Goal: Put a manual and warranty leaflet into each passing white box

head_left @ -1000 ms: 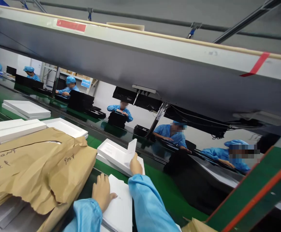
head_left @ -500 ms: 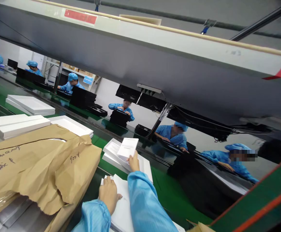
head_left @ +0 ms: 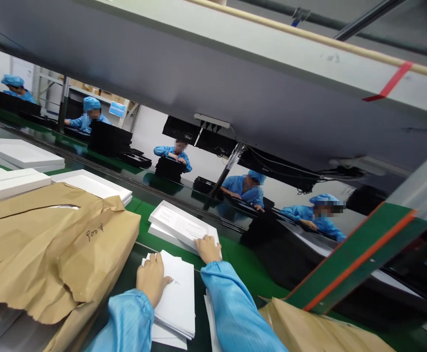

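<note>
My left hand (head_left: 152,278) lies on the left side of a stack of white printed sheets or booklets (head_left: 178,293), thumb spread over the top one and fingers at its edge. Beyond it, my right hand (head_left: 208,249) reaches to the right end of a shallow white box tray (head_left: 158,211). Its fingers are apart and rest on the white printed paper (head_left: 186,226) lying inside the tray. Under this tray sits another white tray (head_left: 162,235), slightly offset. My right sleeve partly covers more white sheets (head_left: 210,318).
Torn brown paper wrapping (head_left: 62,244) around white boxes fills the left. White trays (head_left: 92,186) stand behind it. A brown package (head_left: 319,327) and a green post with an orange stripe (head_left: 360,254) are at right. A shelf hangs overhead; several co-workers sit across the line.
My right hand has lowered the printed paper from above the tray into it and has loosened its pinch. My left hand stays on the stack. The view has shifted to the right.
</note>
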`<state>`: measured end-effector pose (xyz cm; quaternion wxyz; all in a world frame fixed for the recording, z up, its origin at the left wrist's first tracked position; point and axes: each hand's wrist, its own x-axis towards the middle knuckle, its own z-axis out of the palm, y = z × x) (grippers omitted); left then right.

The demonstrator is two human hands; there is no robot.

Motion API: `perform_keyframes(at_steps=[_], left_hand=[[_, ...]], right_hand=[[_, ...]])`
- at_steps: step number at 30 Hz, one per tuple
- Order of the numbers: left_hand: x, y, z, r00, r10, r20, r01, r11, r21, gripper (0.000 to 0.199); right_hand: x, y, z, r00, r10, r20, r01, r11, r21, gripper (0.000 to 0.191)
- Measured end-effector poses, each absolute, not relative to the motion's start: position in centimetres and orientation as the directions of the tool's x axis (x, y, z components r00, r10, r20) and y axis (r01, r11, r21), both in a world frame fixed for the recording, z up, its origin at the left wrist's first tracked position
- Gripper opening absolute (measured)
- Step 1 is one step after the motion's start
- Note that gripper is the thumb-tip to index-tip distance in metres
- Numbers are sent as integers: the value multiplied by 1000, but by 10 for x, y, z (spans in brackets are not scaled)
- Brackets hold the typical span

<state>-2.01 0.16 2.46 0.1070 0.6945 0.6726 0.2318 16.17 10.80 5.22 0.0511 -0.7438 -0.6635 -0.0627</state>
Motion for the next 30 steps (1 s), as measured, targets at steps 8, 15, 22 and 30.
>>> perform_keyframes(at_steps=[8, 15, 22, 30], left_hand=[[-38, 7, 29, 128, 992, -6, 829, -104, 550, 39], [-51, 16, 22, 187, 980, -69, 782, -106, 615, 27], [-59, 20, 24, 204, 971, -121, 802, -95, 590, 10], [-6, -17, 19, 293, 911, 290, 901, -364, 234, 43]], right_hand=[[194, 96, 49, 25, 995, 99, 997, -31, 66, 23], [200, 78, 58, 25, 972, 234, 999, -31, 21, 36], [160, 5, 61, -217, 948, 235, 960, 250, -123, 30], [119, -74, 18, -154, 972, 177, 785, 229, -575, 47]])
